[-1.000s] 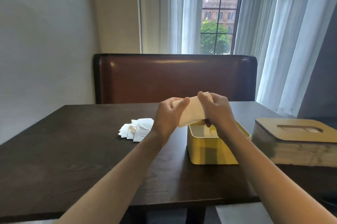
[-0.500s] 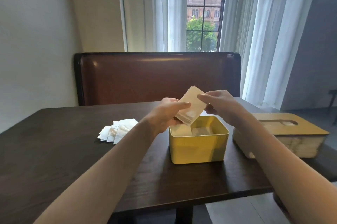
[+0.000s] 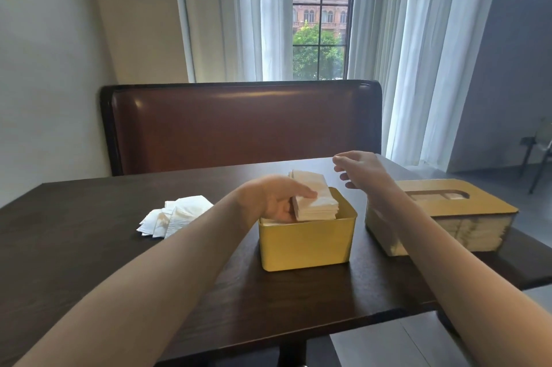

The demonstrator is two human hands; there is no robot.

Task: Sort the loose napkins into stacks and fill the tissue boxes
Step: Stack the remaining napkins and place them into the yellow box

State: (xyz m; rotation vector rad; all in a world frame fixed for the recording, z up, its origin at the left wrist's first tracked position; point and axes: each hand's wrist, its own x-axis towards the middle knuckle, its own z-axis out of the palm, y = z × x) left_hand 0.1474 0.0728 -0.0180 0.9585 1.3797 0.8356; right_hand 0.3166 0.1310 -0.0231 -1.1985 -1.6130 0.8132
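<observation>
A yellow open tissue box (image 3: pixel 304 244) stands on the dark table (image 3: pixel 89 247) in front of me. A stack of white napkins (image 3: pixel 315 200) sits tilted in it, rising above the rim. My left hand (image 3: pixel 273 199) grips this stack, thumb on top and fingers under its left side. My right hand (image 3: pixel 360 168) hovers just right of the stack with fingers spread, holding nothing. Loose white napkins (image 3: pixel 174 217) lie fanned out to the left. A second tissue box (image 3: pixel 442 217) with a slotted wooden lid, full of napkins, stands to the right.
A brown leather bench back (image 3: pixel 242 127) runs along the table's far edge. Behind it are a window and white curtains (image 3: pixel 418 52). The table's near right corner ends by a grey floor (image 3: pixel 388 342). A chair (image 3: pixel 540 151) stands far right.
The napkin stack has gone down from above the yellow box into it. My right hand has let go of the stack and lifted away to the right; the left hand still holds it.
</observation>
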